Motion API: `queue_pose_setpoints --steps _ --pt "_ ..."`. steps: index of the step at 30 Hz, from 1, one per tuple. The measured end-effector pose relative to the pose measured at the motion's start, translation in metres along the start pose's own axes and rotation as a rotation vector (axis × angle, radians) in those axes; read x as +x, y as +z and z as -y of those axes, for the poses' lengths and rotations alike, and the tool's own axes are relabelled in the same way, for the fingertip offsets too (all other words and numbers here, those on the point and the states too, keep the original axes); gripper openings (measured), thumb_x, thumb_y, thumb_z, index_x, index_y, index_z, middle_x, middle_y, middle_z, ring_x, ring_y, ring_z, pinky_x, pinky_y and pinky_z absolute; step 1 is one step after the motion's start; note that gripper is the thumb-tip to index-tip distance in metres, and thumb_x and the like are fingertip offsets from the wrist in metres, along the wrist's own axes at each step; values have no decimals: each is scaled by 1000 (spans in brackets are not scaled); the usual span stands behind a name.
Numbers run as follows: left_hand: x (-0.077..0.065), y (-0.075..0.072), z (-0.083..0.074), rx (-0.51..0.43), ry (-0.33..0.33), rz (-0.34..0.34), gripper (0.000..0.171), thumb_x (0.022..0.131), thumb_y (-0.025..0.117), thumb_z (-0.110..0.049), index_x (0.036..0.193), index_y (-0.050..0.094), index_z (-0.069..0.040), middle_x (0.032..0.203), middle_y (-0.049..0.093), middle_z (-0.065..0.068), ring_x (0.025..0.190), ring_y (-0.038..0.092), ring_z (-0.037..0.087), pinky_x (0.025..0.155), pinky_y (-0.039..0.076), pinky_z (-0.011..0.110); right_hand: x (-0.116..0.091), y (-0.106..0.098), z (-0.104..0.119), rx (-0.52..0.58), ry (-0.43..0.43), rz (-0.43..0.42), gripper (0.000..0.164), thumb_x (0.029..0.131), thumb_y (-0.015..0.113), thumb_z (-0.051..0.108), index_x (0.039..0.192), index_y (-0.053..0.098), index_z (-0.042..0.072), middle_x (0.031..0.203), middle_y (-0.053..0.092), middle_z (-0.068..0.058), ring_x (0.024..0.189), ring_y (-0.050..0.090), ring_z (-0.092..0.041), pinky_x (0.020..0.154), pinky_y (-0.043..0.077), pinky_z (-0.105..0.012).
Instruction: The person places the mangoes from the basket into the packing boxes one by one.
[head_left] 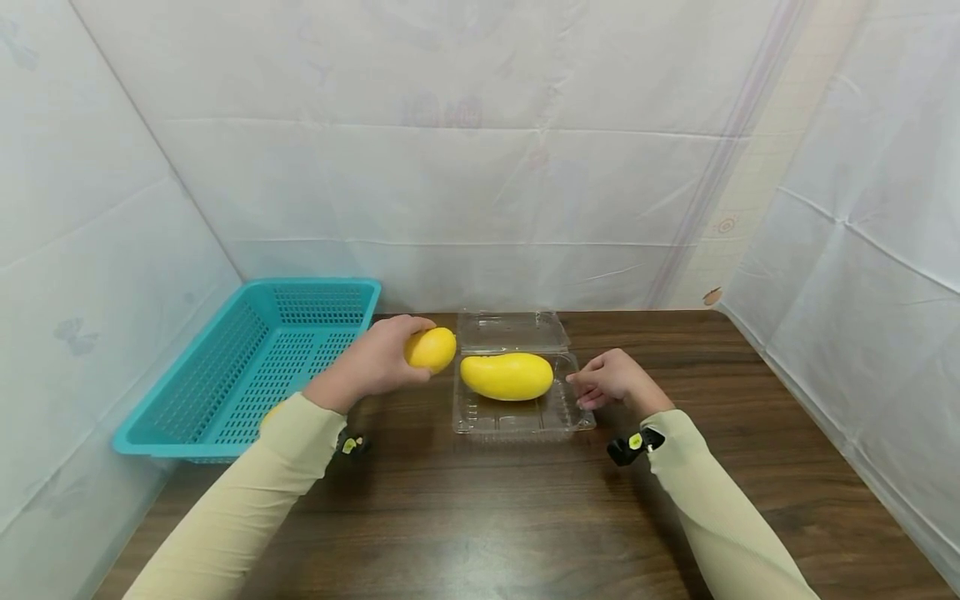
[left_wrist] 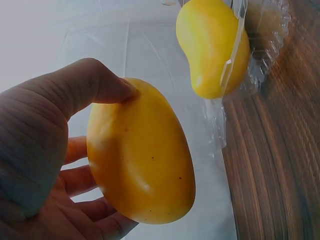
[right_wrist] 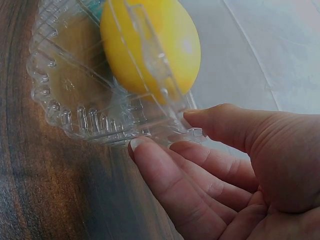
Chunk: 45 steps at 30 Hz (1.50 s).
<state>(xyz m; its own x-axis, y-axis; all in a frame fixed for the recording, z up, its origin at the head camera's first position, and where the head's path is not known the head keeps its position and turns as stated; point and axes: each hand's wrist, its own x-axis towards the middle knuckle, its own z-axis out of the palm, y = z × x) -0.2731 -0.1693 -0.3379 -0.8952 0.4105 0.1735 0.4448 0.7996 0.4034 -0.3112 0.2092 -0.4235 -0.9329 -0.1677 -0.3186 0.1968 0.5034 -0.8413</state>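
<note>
My left hand [head_left: 382, 357] grips a yellow mango [left_wrist: 145, 155], thumb on one side and fingers curled behind it. It is held just left of a clear plastic clamshell box [head_left: 525, 423], whose lid [head_left: 513, 332] lies folded back toward the wall. Inside the box a second, longer mango [head_left: 507, 377] rests on its side. At the box's right side, my right hand [head_left: 611, 379] pinches the rim, the thumb [right_wrist: 215, 120] on top and the fingertips [right_wrist: 145, 150] against the outer wall.
On the left stands a turquoise slotted basket [head_left: 251, 367]; a bit of yellow fruit [head_left: 272, 412] shows in it beside my left sleeve. The dark wooden table [head_left: 480, 517] ends at white sheeting [head_left: 450, 200] at the back and sides.
</note>
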Motion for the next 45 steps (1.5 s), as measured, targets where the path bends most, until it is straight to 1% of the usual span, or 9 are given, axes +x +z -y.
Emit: queue_pose_setpoints --steps 6,15,22,28,38,45 --pt "1 4 -4 -13 22 10 66 77 82 -21 137 60 -1 128 67 13 103 61 26 90 54 44 0 0 0 -5 -3 -4 29 95 74 17 105 74 -10 83 75 -13 63 73 -14 65 63 -34" --pt "3 13 -12 -29 75 28 62 77 81 -18 134 62 -2 121 69 10 98 59 24 85 52 39 -1 0 1 -7 -3 -2 29 95 73 17 106 73 -11 84 75 -14 64 73 -15 66 63 -34" --pt "3 20 -18 -20 84 44 62 75 83 -18 133 64 -4 117 69 7 96 59 22 86 51 38 -2 0 2 -11 -1 3 28 96 73 16 106 74 -10 83 75 -13 64 73 -15 66 63 -34" --pt "4 27 -22 -25 95 57 61 74 81 -17 132 65 -6 111 68 3 92 57 20 83 50 35 -1 0 1 -29 -7 -4 27 95 73 17 104 75 -9 84 75 -13 64 73 -15 66 63 -35" --pt "5 35 -31 26 113 74 63 75 82 -20 134 64 -7 113 67 4 94 56 19 83 51 35 0 0 0 -36 -19 -5 28 95 73 17 103 75 -9 84 75 -13 65 73 -15 67 63 -35" --pt "6 40 -36 28 142 85 64 75 82 -20 135 64 -7 117 68 5 98 57 20 86 50 36 -1 1 1 -48 -15 -11 27 95 73 17 102 75 -9 82 76 -12 65 74 -16 66 63 -35"
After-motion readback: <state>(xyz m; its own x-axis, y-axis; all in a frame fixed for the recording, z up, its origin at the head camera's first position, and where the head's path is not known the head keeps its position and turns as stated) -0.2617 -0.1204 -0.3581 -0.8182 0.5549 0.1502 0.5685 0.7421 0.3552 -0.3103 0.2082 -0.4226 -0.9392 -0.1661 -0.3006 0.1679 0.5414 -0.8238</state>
